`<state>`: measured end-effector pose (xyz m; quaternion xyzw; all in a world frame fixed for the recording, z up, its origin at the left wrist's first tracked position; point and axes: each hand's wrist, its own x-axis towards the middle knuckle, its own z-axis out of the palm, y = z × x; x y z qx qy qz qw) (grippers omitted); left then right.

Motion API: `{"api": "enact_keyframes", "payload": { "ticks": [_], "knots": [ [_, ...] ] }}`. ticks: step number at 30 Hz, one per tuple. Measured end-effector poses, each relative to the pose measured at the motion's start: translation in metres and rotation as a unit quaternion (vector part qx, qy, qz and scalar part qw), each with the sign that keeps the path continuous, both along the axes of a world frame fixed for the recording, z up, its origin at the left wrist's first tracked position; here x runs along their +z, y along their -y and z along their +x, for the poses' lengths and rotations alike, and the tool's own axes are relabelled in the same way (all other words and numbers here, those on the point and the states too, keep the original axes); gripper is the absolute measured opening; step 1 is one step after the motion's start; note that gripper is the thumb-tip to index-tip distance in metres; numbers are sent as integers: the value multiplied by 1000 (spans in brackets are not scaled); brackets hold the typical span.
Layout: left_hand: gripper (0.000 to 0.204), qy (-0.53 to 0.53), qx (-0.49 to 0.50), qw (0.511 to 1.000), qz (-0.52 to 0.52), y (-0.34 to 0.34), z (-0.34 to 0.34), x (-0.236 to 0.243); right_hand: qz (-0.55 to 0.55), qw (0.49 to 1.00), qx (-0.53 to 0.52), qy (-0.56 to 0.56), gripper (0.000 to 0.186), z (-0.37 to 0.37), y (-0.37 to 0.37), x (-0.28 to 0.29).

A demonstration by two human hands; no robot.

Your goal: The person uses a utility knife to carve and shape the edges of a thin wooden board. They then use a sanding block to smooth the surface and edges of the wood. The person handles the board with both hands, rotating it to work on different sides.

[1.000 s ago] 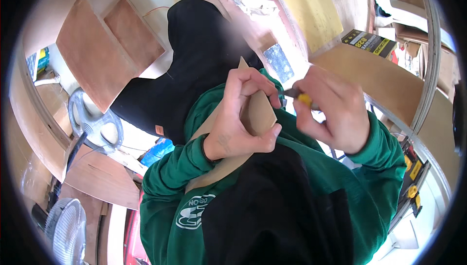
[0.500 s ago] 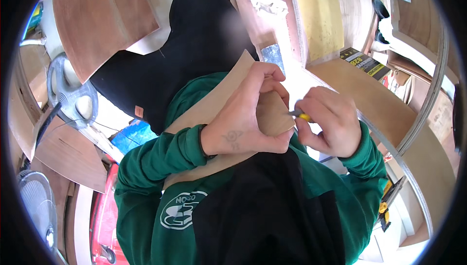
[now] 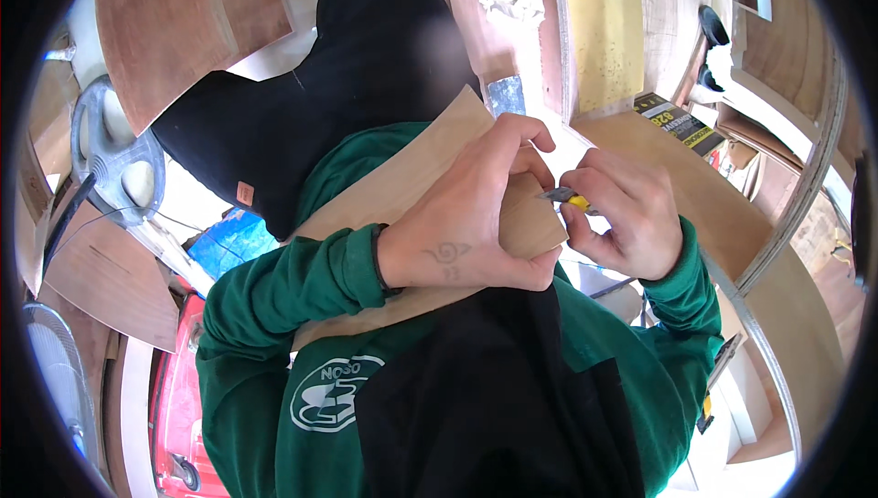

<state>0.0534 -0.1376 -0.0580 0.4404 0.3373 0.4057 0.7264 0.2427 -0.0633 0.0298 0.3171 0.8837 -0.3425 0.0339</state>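
Note:
A long strip of light brown wood veneer (image 3: 402, 173) lies slantwise across my lap and under my left forearm. My left hand (image 3: 471, 214) grips it near its right end, thumb on the near side and fingers curled over the far side. Between thumb and fingers the strip's end shows bare. In my right hand (image 3: 626, 214) is a utility knife (image 3: 576, 202) with a yellow and grey body, held in a pinch. Its blade tip points left and is at the veneer's right end; whether it touches cannot be made out.
Curved plywood panels (image 3: 155, 32) stand at the far left, beside a grey fan base (image 3: 119, 150). A red wheeled container (image 3: 178, 406) sits at the lower left. To the right are a curved wooden shelf (image 3: 713, 187), a dark and yellow box (image 3: 679, 123) and a yellow board (image 3: 599, 32).
The knife's blade has become clearer to see as my right hand turned slightly. My left hand and the veneer's end have shifted a little to the right; the whole view has moved slightly.

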Motion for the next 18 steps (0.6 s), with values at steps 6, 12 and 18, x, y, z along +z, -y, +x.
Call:
{"api": "enact_keyframes", "payload": {
  "ticks": [6,12,18],
  "knots": [
    [72,-11,-1,1000,2,1,0,2,-18,1000,-5,4,22,-1,2,1],
    [74,17,-11,999,-28,3,0,5,-21,1000,14,6,19,0,2,13],
    [77,13,-18,1000,-10,5,2,6,-106,991,29,-76,18,3,-7,22]
  ]
}}
